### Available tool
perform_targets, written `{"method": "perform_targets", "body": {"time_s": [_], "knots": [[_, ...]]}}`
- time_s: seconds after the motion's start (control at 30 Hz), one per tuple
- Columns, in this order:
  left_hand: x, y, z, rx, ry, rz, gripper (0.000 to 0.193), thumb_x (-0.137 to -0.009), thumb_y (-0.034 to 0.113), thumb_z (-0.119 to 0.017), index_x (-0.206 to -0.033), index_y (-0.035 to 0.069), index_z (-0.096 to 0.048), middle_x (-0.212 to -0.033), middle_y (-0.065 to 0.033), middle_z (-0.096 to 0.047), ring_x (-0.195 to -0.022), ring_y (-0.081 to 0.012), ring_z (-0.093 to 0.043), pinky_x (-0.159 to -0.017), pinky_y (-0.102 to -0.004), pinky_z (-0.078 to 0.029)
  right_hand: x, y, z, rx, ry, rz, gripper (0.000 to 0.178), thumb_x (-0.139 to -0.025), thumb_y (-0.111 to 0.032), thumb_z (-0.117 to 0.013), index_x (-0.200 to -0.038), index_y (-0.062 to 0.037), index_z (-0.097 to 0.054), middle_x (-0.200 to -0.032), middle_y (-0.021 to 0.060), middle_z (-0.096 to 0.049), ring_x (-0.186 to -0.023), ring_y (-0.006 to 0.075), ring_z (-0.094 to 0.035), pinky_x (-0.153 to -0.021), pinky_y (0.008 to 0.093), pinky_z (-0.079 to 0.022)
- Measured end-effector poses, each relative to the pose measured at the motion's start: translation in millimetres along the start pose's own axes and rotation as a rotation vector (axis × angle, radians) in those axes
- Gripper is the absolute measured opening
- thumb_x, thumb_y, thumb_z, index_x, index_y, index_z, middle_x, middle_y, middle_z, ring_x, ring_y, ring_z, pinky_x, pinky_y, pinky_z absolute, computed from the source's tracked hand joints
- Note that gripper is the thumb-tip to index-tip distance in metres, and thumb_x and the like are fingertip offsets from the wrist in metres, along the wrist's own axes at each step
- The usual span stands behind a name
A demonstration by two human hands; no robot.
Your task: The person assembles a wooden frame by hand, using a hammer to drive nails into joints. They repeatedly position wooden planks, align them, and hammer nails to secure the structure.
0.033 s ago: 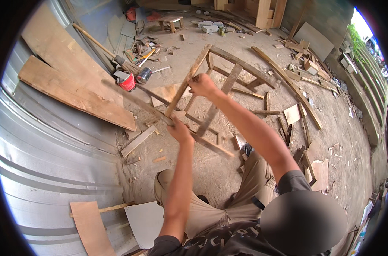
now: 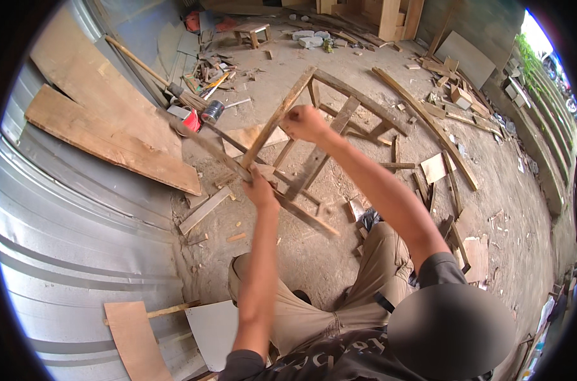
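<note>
A wooden frame of joined slats (image 2: 268,136), like the skeleton of a stool or chair, stands tilted in front of me above the dirt floor. My left hand (image 2: 261,189) is closed round its near corner, where a long slat (image 2: 202,145), smeared by motion, crosses the upright rail. My right hand (image 2: 306,123) is closed beside the upper part of that rail, its fingers curled in a pinch. Whatever is between those fingers is too small or hidden to make out. A crosspiece (image 2: 323,149) runs down behind my right wrist.
Corrugated metal sheeting (image 2: 79,254) and a leaning plank (image 2: 110,140) line the left side. A red bucket (image 2: 192,119), a dark tin (image 2: 212,112) and a broom (image 2: 187,95) stand beyond. Wood offcuts and a long beam (image 2: 428,127) lie to the right.
The long slat has turned slightly, its near end shifting left. My right hand has drawn a little to the right and its fingers have curled in. My left hand keeps its hold.
</note>
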State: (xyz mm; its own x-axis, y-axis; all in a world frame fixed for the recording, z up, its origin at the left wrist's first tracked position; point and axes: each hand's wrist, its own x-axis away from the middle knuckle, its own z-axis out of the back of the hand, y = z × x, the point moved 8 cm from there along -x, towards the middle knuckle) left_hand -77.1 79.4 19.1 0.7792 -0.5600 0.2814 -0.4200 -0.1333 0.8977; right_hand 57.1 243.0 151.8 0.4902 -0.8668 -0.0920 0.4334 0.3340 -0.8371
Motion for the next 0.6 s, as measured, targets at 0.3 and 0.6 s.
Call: {"method": "perform_targets", "body": {"time_s": [0.3,0.6], "knots": [[-112.1,-6.7,15.1,-0.531,-0.358,0.151,0.022,-0.089,0.018,-0.065,-0.090,0.000,-0.054,-0.068,-0.0056,-0.051,-0.047,-0.0186,-0.051,-0.039,-0.0348,-0.043,77.7,202.8,108.7,0.447,0.123,-0.389,0.072,-0.094,-0.059,-0.053,-0.130,0.0035,-0.052,-0.123,0.0263,-0.061,-0.114,0.0361,-0.060,-0.095,0.0443,-0.049],[-170.4,30.3,105.0,-0.745,-0.362,0.187,0.026,-0.089,0.030,-0.066,-0.095,0.007,-0.057,-0.067,-0.0024,-0.052,-0.049,-0.0151,-0.052,-0.042,-0.0300,-0.043,138.9,189.0,-52.8,-0.059,-0.137,-0.259,0.065,-0.100,-0.054,-0.045,-0.114,0.0050,-0.065,-0.099,0.0201,-0.071,-0.097,0.0319,-0.068,-0.087,0.0418,-0.051]]}}
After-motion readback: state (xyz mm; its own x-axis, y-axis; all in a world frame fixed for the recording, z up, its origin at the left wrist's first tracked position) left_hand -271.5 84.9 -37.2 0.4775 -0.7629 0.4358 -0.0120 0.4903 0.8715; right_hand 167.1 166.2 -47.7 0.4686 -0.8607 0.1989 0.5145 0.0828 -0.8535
